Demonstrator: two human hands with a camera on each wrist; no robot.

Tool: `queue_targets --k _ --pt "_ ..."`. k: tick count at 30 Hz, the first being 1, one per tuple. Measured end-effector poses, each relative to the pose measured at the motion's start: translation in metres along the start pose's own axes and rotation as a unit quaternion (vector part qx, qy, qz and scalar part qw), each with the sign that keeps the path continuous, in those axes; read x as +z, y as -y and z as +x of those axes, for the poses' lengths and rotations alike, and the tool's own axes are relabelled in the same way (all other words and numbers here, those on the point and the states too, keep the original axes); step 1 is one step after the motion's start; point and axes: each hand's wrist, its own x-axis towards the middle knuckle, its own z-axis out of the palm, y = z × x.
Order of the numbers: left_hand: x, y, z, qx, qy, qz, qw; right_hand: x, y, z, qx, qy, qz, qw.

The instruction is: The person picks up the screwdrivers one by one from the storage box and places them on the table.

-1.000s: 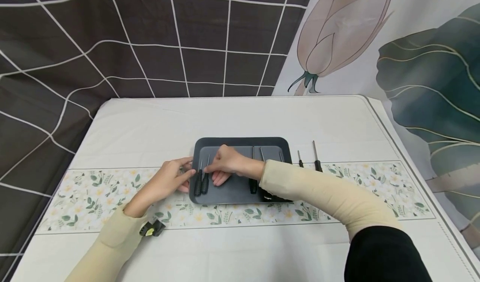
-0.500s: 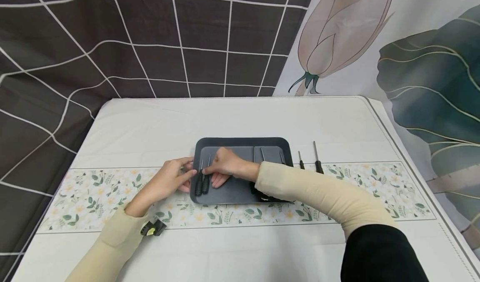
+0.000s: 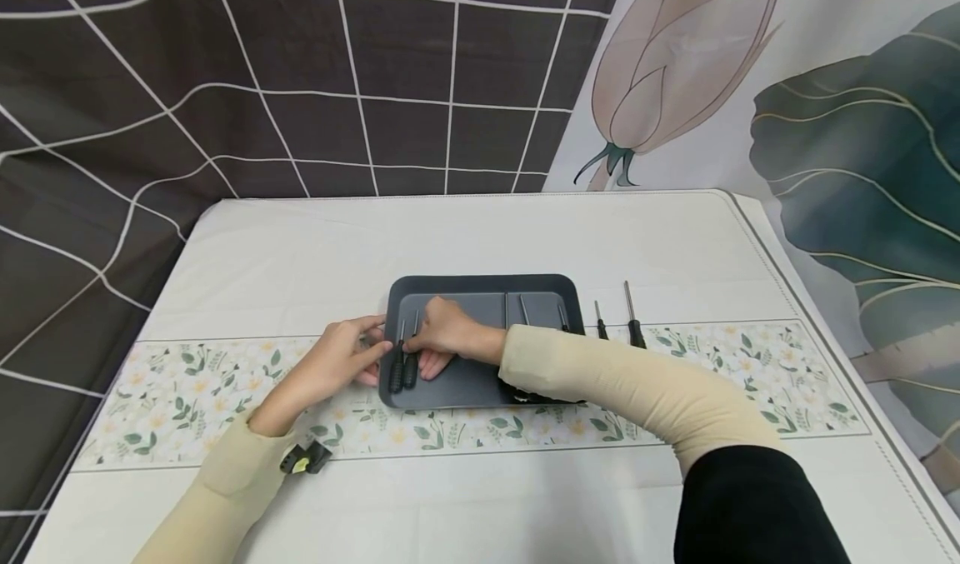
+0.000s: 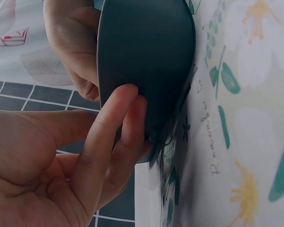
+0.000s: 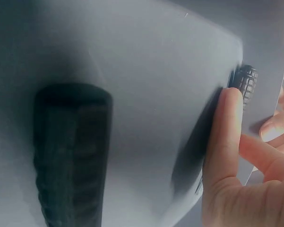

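Observation:
In the head view a dark grey tray (image 3: 480, 283) lies on the table with several black-handled screwdrivers in it. My right hand (image 3: 447, 331) reaches over it and pinches a screwdriver (image 3: 410, 370) near the top of its handle. A second screwdriver (image 3: 397, 372) lies close along its left side. One long finger (image 5: 227, 132) presses by the handle in the right wrist view. My left hand (image 3: 347, 356) holds the tray's left rim, its fingers against the outer wall (image 4: 146, 52) in the left wrist view. Their far tips are partly hidden.
More screwdriver shafts (image 3: 524, 308) show in the tray's right half, their handles mostly hidden by my right sleeve (image 3: 592, 364). Two screwdrivers (image 3: 634, 327) lie on the cloth right of the tray. A ribbed dark handle (image 5: 73, 156) looms large in the right wrist view.
My right hand and forearm have shifted slightly left, the fingers staying at the same screwdriver. The left hand and the tray have stayed in place.

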Motion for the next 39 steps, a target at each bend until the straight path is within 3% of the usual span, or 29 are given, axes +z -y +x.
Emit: queue_targets --k 8,22,39 --pt "-0.0005 -0.0003 0.0003 0.002 -0.001 -0.005 1.0000 0.0001 -0.0011 0.0023 -0.011 -0.006 -0.025 0.9996" --pt "-0.0011 0.0003 0.0011 0.005 0.000 -0.005 1.0000 -0.0012 0.0024 0.0014 -0.013 0.010 -0.018 0.9997" --pt "0.0002 0.0045 0.0010 0.001 -0.007 0.005 1.0000 -0.0036 0.0035 0.0011 -0.010 0.011 -0.086 0.9962"
